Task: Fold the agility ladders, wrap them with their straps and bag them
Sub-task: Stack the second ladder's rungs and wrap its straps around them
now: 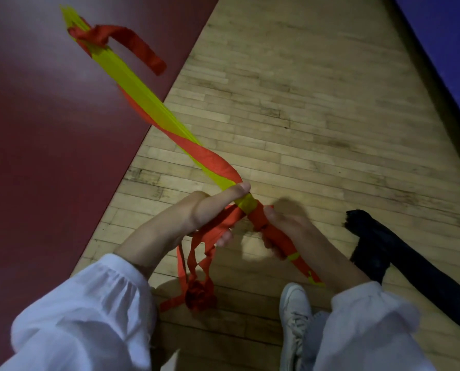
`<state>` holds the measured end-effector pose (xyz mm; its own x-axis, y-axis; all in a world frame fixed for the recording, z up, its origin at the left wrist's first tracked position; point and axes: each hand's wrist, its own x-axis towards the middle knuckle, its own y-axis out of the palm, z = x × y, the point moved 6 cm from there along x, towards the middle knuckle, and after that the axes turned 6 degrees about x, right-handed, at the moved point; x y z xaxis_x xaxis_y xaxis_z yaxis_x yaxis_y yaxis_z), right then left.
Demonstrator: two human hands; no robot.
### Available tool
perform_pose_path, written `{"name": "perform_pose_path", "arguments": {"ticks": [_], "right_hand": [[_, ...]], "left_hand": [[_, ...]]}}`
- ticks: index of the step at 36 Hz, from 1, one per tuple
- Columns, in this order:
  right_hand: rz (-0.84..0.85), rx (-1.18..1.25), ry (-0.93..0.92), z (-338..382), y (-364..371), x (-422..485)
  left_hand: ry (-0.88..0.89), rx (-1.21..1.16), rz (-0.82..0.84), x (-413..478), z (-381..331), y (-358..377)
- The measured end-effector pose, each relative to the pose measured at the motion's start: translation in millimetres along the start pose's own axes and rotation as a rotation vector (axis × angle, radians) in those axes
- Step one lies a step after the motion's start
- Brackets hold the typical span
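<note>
A stacked bundle of yellow ladder rungs [146,100] runs from the upper left down to my hands, held off the floor. A red strap [210,159] spirals round it, and another red strap [132,41] is knotted at the far end with a loose tail. My left hand [207,210] grips the bundle and strap from the left, thumb lying along the yellow. My right hand [285,231] grips the near end, which is wound in red. Loose red strap loops [196,287] hang below my left hand onto the floor.
I stand on a wooden floor [304,108]. A dark red mat [41,129] covers the left side and a blue mat [451,49] edges the upper right. A black bag [400,261] lies on the floor at the right. My white shoe [294,314] is below my hands.
</note>
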<state>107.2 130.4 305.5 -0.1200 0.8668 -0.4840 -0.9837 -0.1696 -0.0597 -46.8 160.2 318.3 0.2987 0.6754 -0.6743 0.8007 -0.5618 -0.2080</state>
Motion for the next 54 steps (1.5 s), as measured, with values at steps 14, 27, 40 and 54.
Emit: {"name": "perform_pose_path", "arguments": {"ticks": [14, 27, 40, 54], "right_hand": [[-0.149, -0.113, -0.023, -7, -11, 9], [-0.149, -0.175, -0.028, -6, -10, 8], [-0.208, -0.057, -0.055, -1, -18, 6], [-0.285, -0.202, -0.149, -2, -25, 9]], "left_hand": [[0.102, -0.148, -0.002, 1, -2, -4], [0.173, -0.222, 0.011, 4, -5, -1], [0.2, -0.213, 0.052, 4, -5, 3], [0.073, -0.212, 0.153, 2, -2, 7]]}}
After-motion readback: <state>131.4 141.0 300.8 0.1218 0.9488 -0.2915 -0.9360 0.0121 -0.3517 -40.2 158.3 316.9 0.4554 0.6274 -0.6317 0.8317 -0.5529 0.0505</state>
